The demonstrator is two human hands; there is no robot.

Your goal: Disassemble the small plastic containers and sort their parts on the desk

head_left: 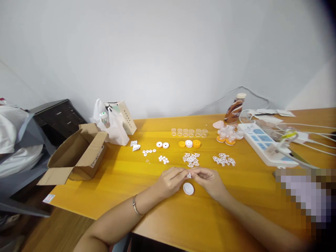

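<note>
Table: smooth wood, spreading beneath
Left grip, right grip: pinching one small white piece between them
Shallow round cap: resting just nearer
Lattice pieces: lying beyond the grip

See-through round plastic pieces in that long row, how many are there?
6. The see-through round plastic pieces stand in one row on the yellow-brown wooden table, behind the orange and white round caps, side by side from left to right. None there looks hidden.
</note>
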